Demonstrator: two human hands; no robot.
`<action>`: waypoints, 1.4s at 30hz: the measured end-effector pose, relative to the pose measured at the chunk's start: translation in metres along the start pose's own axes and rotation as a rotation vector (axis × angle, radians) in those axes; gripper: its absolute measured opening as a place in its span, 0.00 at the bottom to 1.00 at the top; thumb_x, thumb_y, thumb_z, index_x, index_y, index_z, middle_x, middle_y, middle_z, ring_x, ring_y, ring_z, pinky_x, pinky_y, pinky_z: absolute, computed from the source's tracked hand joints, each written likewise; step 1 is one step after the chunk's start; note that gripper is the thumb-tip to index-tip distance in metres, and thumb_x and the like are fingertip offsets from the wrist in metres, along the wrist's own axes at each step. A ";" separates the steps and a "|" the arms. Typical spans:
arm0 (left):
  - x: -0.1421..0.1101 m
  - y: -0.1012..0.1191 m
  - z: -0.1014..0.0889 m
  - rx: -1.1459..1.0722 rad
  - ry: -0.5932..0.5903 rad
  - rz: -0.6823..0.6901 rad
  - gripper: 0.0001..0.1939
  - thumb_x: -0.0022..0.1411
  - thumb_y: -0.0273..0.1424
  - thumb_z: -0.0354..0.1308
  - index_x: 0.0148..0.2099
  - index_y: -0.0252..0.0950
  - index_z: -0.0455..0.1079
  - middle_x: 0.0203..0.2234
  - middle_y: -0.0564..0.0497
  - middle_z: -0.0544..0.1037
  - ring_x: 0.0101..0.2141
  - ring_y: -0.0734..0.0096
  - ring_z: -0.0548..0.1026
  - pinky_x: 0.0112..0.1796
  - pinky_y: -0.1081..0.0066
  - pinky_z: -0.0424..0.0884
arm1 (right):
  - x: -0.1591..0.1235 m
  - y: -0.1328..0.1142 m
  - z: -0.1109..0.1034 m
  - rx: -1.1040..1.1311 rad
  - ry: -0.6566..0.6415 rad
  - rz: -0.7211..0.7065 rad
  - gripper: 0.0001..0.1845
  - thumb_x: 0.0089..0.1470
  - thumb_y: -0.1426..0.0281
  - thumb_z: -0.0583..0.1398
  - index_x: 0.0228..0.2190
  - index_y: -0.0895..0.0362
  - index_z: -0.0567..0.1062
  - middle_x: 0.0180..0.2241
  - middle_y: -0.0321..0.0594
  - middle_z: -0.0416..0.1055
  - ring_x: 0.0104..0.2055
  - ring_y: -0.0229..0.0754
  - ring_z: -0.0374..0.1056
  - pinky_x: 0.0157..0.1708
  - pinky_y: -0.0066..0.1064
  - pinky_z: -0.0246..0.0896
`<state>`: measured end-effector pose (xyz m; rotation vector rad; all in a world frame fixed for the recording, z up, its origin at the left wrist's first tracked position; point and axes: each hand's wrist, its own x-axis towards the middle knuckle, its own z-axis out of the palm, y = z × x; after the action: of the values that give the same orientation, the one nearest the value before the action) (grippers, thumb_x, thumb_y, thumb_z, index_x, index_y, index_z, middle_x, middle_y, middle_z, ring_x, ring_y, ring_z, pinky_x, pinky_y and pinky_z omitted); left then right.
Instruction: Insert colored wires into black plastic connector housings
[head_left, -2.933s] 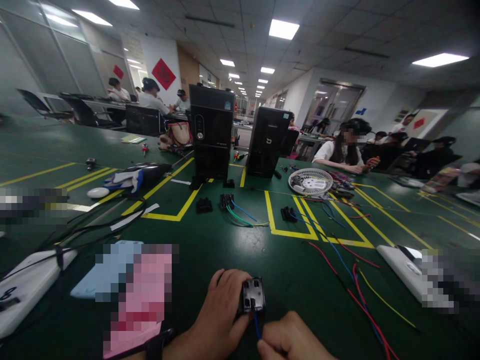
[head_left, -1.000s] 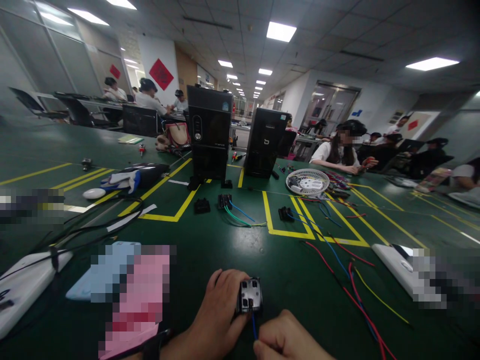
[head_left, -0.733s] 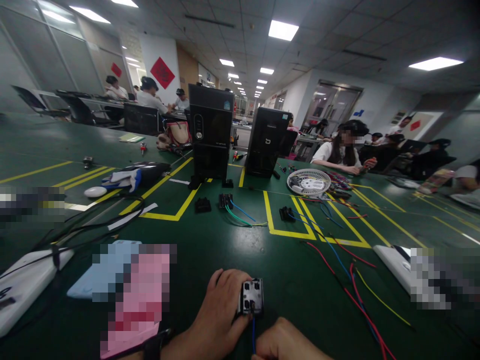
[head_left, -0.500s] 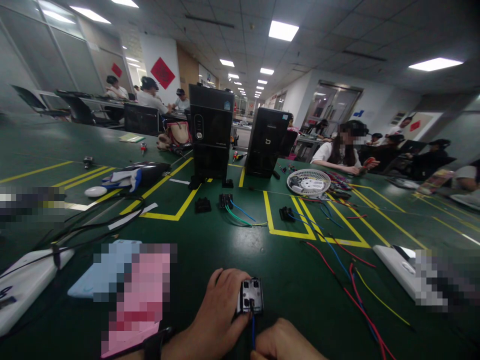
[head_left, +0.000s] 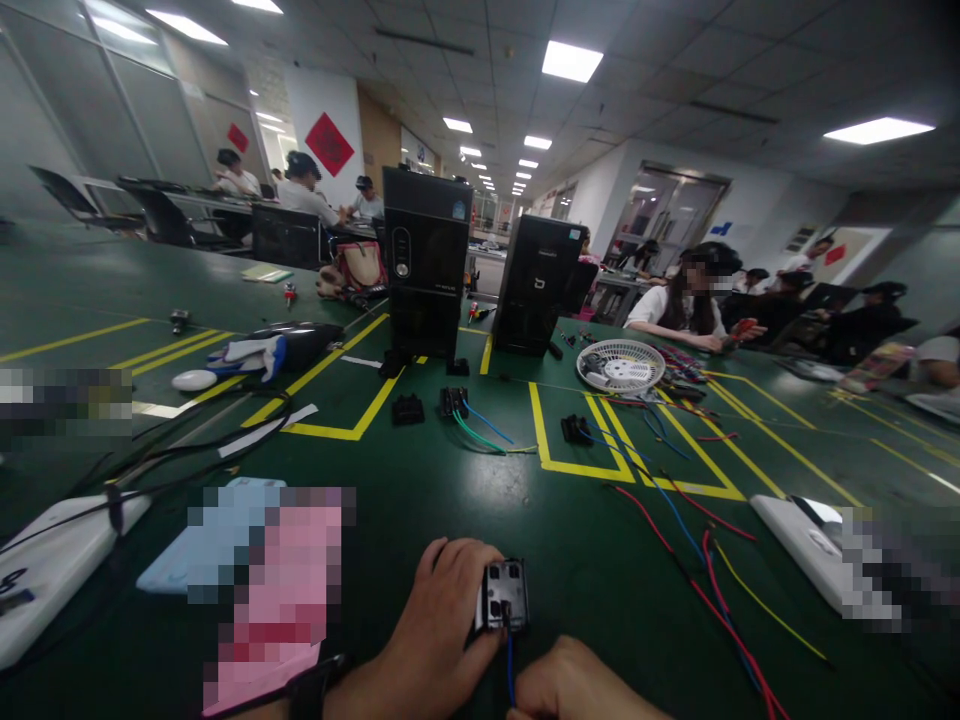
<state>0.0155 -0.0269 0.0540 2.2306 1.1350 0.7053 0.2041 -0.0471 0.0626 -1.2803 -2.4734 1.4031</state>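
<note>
My left hand [head_left: 444,622] lies on the green table and holds a small black block with square openings [head_left: 507,594], perhaps a terminal block, its fingers along the left side and thumb at the lower edge. From the lower opening a blue wire [head_left: 511,668] runs down toward me. The fingers of my right hand [head_left: 574,682] are closed on that wire near the bottom edge of the picture. Ahead, another black block [head_left: 453,402] has green and blue wires attached. A bare black block [head_left: 408,409] sits beside it.
Red, yellow and blue wires [head_left: 724,590] lie on the right. A white basket [head_left: 621,367] stands farther back. Two black computer towers [head_left: 427,270] rise ahead. On the left are a pink, blurred flat item [head_left: 281,590] and cables [head_left: 217,445]. Across the table a person [head_left: 694,300] sits.
The whole view has shifted very slightly. Both hands, the block and the blue wire keep almost the same positions relative to each other.
</note>
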 end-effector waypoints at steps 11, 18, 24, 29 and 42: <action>-0.002 -0.003 0.004 0.012 0.007 0.032 0.30 0.46 0.20 0.52 0.53 0.43 0.57 0.49 0.51 0.69 0.52 0.59 0.64 0.57 0.53 0.49 | -0.005 0.000 -0.003 0.090 0.143 -0.192 0.22 0.49 0.77 0.56 0.12 0.57 0.50 0.12 0.24 0.40 0.15 0.27 0.39 0.14 0.22 0.32; 0.000 -0.004 0.005 0.007 0.021 0.002 0.26 0.51 0.21 0.53 0.52 0.40 0.57 0.47 0.49 0.70 0.50 0.60 0.66 0.56 0.52 0.51 | -0.001 0.009 0.001 0.036 0.039 -0.081 0.24 0.51 0.77 0.58 0.12 0.58 0.52 0.13 0.24 0.39 0.15 0.27 0.39 0.14 0.21 0.32; -0.001 -0.006 0.007 0.019 0.039 0.043 0.28 0.49 0.20 0.53 0.53 0.42 0.55 0.48 0.51 0.69 0.50 0.61 0.66 0.55 0.53 0.51 | -0.008 -0.002 -0.004 0.100 0.172 -0.134 0.21 0.52 0.74 0.55 0.13 0.57 0.53 0.13 0.25 0.41 0.16 0.27 0.42 0.14 0.22 0.33; 0.000 -0.005 0.005 0.025 0.023 0.050 0.29 0.50 0.20 0.52 0.54 0.42 0.55 0.48 0.50 0.69 0.51 0.60 0.65 0.56 0.51 0.50 | -0.005 -0.002 -0.003 0.000 0.145 -0.149 0.22 0.50 0.75 0.56 0.12 0.56 0.50 0.13 0.24 0.41 0.15 0.27 0.42 0.15 0.22 0.33; 0.000 -0.005 0.007 0.015 0.030 0.040 0.28 0.48 0.21 0.52 0.53 0.42 0.57 0.48 0.50 0.69 0.50 0.59 0.65 0.55 0.52 0.52 | -0.005 -0.003 -0.003 -0.041 0.169 -0.080 0.22 0.51 0.73 0.55 0.13 0.57 0.51 0.12 0.25 0.41 0.15 0.27 0.42 0.15 0.24 0.33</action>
<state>0.0174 -0.0256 0.0454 2.2685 1.1163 0.7512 0.2067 -0.0491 0.0682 -1.2355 -2.4238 1.1808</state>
